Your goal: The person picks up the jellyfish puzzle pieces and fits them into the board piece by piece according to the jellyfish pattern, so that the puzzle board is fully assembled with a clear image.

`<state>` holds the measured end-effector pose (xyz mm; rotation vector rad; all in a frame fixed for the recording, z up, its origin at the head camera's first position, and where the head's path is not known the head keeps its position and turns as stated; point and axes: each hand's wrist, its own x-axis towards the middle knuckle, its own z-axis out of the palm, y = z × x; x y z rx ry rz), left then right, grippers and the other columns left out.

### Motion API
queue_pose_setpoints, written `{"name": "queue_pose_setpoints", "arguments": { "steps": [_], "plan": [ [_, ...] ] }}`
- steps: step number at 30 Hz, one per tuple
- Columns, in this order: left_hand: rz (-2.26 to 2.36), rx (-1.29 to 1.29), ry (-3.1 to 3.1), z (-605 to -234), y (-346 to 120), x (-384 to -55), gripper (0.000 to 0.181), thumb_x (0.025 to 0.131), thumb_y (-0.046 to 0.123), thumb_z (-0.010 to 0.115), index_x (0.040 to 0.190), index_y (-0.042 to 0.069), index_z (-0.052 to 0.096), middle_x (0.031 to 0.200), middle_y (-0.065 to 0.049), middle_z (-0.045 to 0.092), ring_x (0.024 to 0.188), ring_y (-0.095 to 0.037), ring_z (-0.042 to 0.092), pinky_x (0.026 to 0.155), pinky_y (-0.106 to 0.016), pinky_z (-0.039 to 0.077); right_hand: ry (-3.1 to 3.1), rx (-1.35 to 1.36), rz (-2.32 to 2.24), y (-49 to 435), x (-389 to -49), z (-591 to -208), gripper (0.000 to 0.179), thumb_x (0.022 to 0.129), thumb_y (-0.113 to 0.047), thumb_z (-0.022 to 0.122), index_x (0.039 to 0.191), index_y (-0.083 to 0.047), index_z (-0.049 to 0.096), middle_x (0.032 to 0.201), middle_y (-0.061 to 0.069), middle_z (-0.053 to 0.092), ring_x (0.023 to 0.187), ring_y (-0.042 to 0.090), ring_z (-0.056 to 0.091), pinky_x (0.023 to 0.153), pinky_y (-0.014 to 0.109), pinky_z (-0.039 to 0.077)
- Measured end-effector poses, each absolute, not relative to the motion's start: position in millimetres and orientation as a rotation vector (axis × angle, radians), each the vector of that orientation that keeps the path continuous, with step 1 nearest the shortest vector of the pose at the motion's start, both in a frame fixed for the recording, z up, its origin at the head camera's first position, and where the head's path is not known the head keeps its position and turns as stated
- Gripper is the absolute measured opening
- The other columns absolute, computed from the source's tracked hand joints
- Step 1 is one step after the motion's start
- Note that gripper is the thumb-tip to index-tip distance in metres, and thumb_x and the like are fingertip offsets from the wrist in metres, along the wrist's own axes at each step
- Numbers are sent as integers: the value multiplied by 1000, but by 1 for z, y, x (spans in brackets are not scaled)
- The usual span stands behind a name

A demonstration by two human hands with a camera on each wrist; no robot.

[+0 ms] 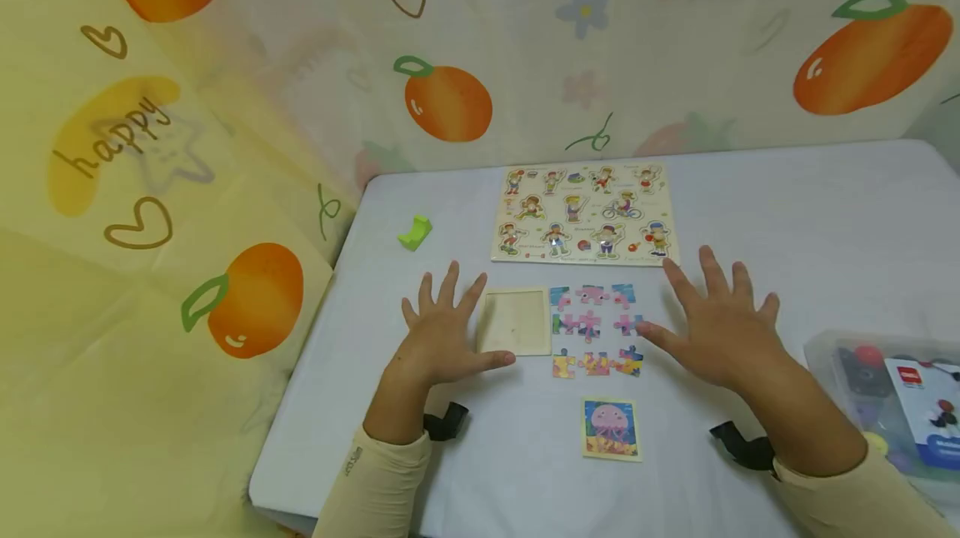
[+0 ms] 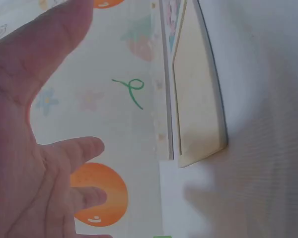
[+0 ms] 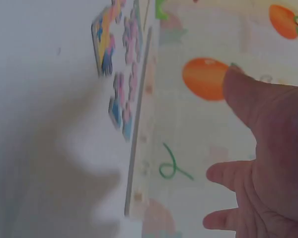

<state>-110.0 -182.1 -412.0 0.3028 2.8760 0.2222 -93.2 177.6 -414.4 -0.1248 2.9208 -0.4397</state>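
My left hand (image 1: 441, 342) hovers above the white table with fingers spread, beside a small square wooden tray (image 1: 514, 323) with a raised rim. On the other side, my right hand (image 1: 723, 334) is spread in the same way and holds nothing. Between them lie loose jigsaw pieces (image 1: 589, 325) in pink, blue and yellow, set out in three rows with gaps. The right thumb overlaps the edge of the middle row in the head view. Nearer the body is a small jellyfish picture (image 1: 610, 428). In the left wrist view, the tray (image 2: 201, 94) is bare inside.
A large wooden board (image 1: 585, 215) with cartoon figures lies at the back. A bright green curved piece (image 1: 416, 232) is at the back left. On the right stands a clear plastic box (image 1: 840, 363) holding coloured parts. Fruit-patterned cloth hangs behind and to the left.
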Motion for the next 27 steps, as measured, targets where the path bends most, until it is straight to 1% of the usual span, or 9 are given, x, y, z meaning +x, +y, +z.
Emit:
{"name": "queue_pose_setpoints", "arguments": {
  "steps": [3,7,10,12,16,20,24,27],
  "plan": [
    [207,284,2844,-415,-181,-108,117,71,82,71,164,33,19,173,-9,4,154,-50,4,111,-81,9,2902,-222,-390,159,-101,-414,96,90,-74,57,163,-19,27,166,30,7,144,66,9,102,87,11],
    [117,307,2813,-422,-179,-103,100,82,70,71,163,30,27,170,-9,20,154,-46,16,114,-76,16,2895,-300,-317,134,-114,-414,70,95,-55,65,153,-19,48,159,30,30,142,60,25,103,80,29],
    [80,344,2804,-428,-179,-99,87,88,61,71,160,30,34,168,-8,28,152,-44,23,117,-71,19,2898,-345,-295,117,-124,-418,55,95,-44,69,143,-18,60,147,28,46,133,53,38,98,71,40],
    [69,372,2799,-430,-179,-97,81,90,56,71,159,30,37,167,-6,30,152,-43,25,118,-68,19,2899,-393,-292,107,-132,-422,49,95,-40,71,138,-18,64,138,25,52,125,49,45,95,66,44],
    [39,436,2799,-433,-178,-94,70,94,51,69,155,30,43,166,-4,33,151,-40,29,119,-63,22,2888,-490,-308,91,-149,-430,45,94,-37,72,135,-18,66,127,20,58,112,40,50,89,57,48],
    [45,472,2809,-432,-177,-93,61,98,47,65,153,26,48,164,-3,37,148,-35,36,119,-57,28,2872,-553,-353,78,-163,-434,43,94,-35,72,133,-17,68,125,19,60,111,38,52,90,56,49],
    [38,494,2821,-428,-175,-93,55,100,42,63,151,25,51,162,-3,41,144,-31,41,116,-54,33,2843,-568,-422,72,-173,-436,35,93,-31,76,122,-12,72,120,18,61,109,38,52,91,54,48],
    [-6,503,2824,-428,-176,-95,52,101,41,62,150,26,52,161,-2,42,143,-30,42,115,-53,35,2785,-547,-523,72,-177,-436,31,91,-27,77,115,-7,72,114,15,62,106,35,52,91,51,47]
  ]
}}
